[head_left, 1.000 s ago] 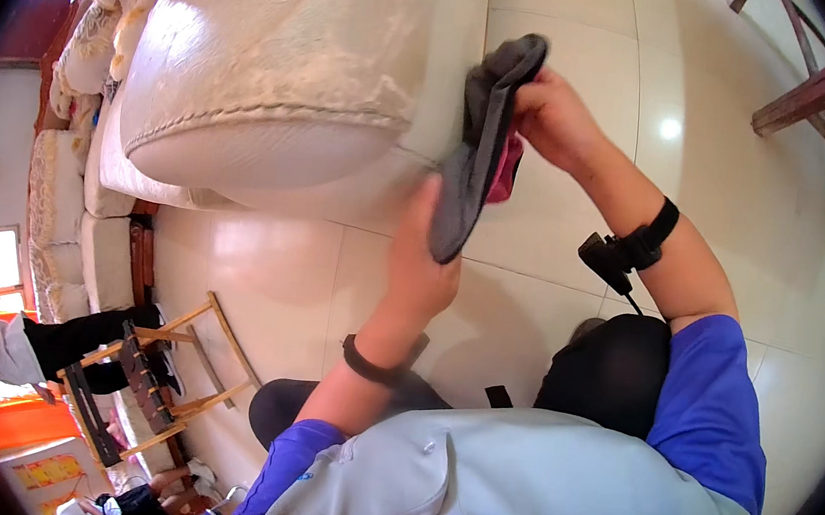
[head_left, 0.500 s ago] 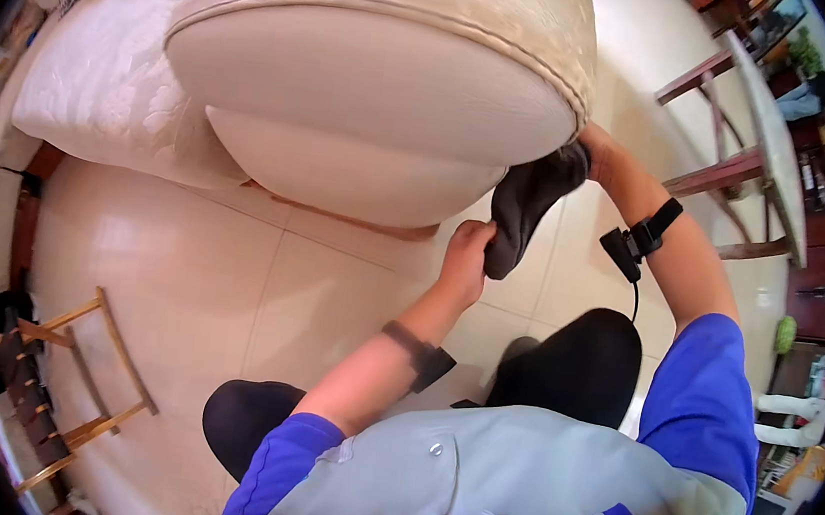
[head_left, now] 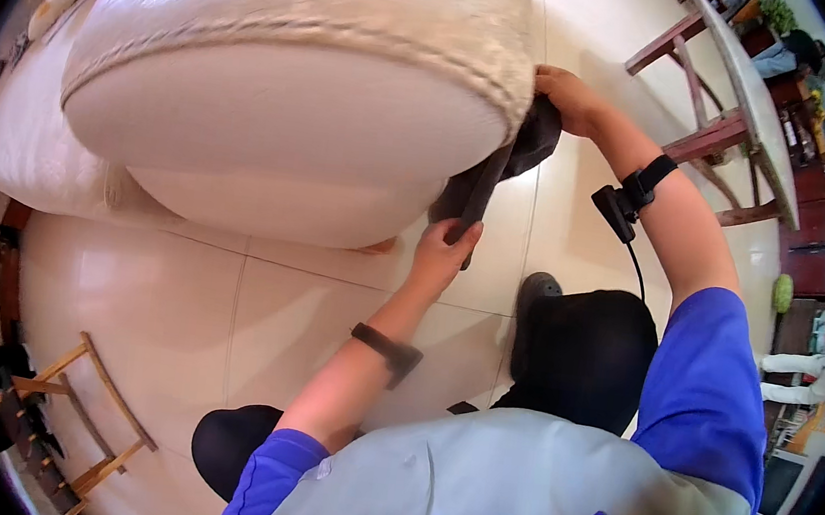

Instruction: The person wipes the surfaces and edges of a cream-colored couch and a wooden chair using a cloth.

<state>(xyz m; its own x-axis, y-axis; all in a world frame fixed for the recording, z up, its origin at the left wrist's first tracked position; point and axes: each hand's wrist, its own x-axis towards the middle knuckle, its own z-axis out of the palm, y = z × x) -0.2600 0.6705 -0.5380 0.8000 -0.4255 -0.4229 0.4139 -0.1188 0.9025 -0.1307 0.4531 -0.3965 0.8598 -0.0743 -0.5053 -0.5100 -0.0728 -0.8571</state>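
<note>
Your left hand [head_left: 443,251] pinches the dark, limp cloth [head_left: 503,161] at six o'clock; your right hand [head_left: 570,98] clamps its top against the cream, rounded sofa arm [head_left: 287,114].

Person seen from above. Upper body: pale grey-green vest or apron over a bright blue short-sleeved shirt, with a blue-and-white striped edge at the lower hem of the garment. Left hand [head_left: 445,251]: bare, forearm bare, a slim black band around the wrist. Right hand [head_left: 568,95]: bare, a wider black strap around the wrist carrying a small black box-shaped device, from which a thin black cable hangs down. Legs: black trousers over both knees; one dark grey shoe shows beside the right knee
</note>
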